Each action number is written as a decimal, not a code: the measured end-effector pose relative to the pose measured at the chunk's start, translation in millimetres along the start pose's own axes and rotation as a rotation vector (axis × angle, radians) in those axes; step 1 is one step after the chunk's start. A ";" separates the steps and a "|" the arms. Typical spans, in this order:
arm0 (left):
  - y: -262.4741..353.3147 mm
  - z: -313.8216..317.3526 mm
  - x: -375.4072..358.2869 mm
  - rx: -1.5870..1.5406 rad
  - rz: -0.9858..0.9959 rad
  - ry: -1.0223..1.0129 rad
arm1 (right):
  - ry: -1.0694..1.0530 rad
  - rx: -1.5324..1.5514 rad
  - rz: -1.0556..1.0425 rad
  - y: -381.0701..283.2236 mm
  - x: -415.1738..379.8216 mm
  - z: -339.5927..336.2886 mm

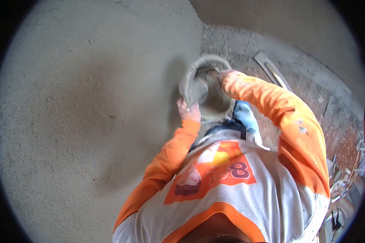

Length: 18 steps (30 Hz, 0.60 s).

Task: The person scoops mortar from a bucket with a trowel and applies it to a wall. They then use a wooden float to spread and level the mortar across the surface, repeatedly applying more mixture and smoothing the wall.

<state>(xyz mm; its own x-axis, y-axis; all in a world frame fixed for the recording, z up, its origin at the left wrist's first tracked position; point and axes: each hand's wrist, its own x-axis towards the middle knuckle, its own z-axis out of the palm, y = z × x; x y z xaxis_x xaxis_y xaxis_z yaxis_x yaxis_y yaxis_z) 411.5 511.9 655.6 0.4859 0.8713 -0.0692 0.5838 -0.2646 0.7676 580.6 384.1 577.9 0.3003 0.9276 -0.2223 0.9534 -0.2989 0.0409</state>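
Note:
A round, mortar-coated basin (187, 83) is held in front of my body, tilted so that its inside shows. Some grey wet mix (199, 90) lies within it. My left hand (189, 111) grips its near left rim, fingers closed on the edge. At the right upper rim, my right hand (224, 75) reaches over the basin with its fingers curled. A thin dark edge shows beside those fingers, but what they hold is partly hidden and cannot be made out.
Rough grey plaster covers a broad surface (89, 121) on the left. A long flat float with a handle (273, 72) lies to the right. Scraps and debris (344, 190) are scattered at the lower right. A blue-and-white shoe or trouser leg (246, 115) shows below the basin.

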 end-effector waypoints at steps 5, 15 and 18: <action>4.2 -10.4 20.8 -0.260 -0.082 0.072 | -0.170 0.275 0.150 7.1 -6.7 -69.5; 40.0 -11.9 28.1 -0.143 0.126 0.044 | -0.030 0.274 -0.016 41.3 9.1 -93.3; 64.8 -9.0 19.2 -0.170 0.176 0.002 | -0.204 0.158 0.107 75.5 16.8 -130.6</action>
<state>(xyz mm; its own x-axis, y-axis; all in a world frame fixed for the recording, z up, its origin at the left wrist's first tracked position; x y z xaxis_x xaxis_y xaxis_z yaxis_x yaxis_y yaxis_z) 452.8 515.2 709.7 0.5686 0.8190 0.0763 0.3725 -0.3391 0.8639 661.3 406.4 704.5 0.3717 0.8293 -0.4172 0.8956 -0.4387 -0.0741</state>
